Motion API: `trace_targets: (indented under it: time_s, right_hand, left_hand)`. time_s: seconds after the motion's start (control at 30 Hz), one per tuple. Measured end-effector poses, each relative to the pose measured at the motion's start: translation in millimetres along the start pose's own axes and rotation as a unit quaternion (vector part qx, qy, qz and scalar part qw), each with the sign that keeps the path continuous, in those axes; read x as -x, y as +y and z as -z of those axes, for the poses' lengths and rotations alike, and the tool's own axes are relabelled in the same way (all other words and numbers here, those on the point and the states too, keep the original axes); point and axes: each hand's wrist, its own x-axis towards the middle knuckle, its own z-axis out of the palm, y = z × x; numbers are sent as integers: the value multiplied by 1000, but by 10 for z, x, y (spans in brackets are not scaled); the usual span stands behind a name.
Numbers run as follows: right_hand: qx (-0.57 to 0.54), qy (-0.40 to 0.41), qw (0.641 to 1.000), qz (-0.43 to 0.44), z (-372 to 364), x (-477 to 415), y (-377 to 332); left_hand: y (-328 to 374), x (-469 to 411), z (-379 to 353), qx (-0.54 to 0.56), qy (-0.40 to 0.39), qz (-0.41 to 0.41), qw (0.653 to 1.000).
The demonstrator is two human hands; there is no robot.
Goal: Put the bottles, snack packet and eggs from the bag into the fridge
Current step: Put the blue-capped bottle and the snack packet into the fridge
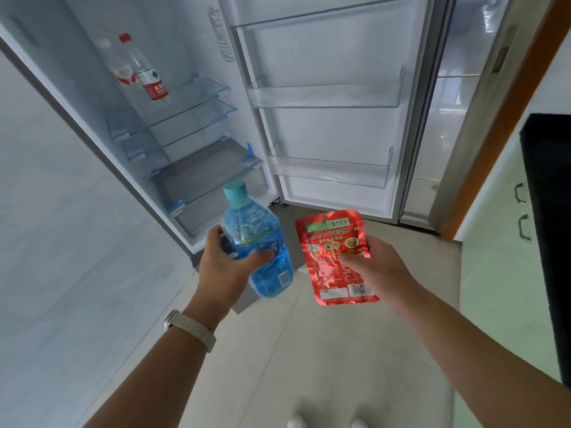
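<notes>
A pale tiled wall (46,211) fills the far left. Next to it stands the fridge (92,41), its left compartment wide open. A clear bottle (151,84) with a red cap and red label stands upright on an upper glass shelf (197,91), close to the inner side wall. Below are more glass shelves, then a drawer (210,177) at the bottom.

In front of the drawer, outside the fridge, the left hand (222,261) grips a blue bottle (262,239). Its fingers are wrapped round the middle and the thumb lies across the front. The bottle leans a little, with its teal cap (235,189) pointing up toward the fridge. A light watch band (191,330) sits on that wrist.

The fridge door (333,50) is swung open to the right of the compartment and has clear door racks (324,98). Just right of the blue bottle but not touching it, the right hand (377,267) pinches a red snack packet (333,251), thumb on the printed front and fingers behind. It is held upright above the light floor tiles (309,350). White shoe tips (296,423) show at the bottom edge.

Further right is the fridge's second door (448,118), shiny and closed, and then a brown wooden door frame (500,118). At the far right is a pale green cabinet (500,273) with two dark handles (520,193), topped by a dark surface (553,211).
</notes>
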Motion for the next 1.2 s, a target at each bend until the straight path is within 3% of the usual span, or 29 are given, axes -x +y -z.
trace_targets:
  time_s: [0.4,0.83,1.2]
  right_hand:
    - [45,-31,998,-9,-655,-1123,-289]
    - [167,-41,985,1,-1878,-2753,-910]
    - [144,-75,987,-14,-2490,-3496,-1099]
  left_hand:
    - [-323,-1098,559,72,63,23,995]
    - [-574,-2829,1684,119,115,20,986]
    - [-454,-3618,2137,144,151,4,978]
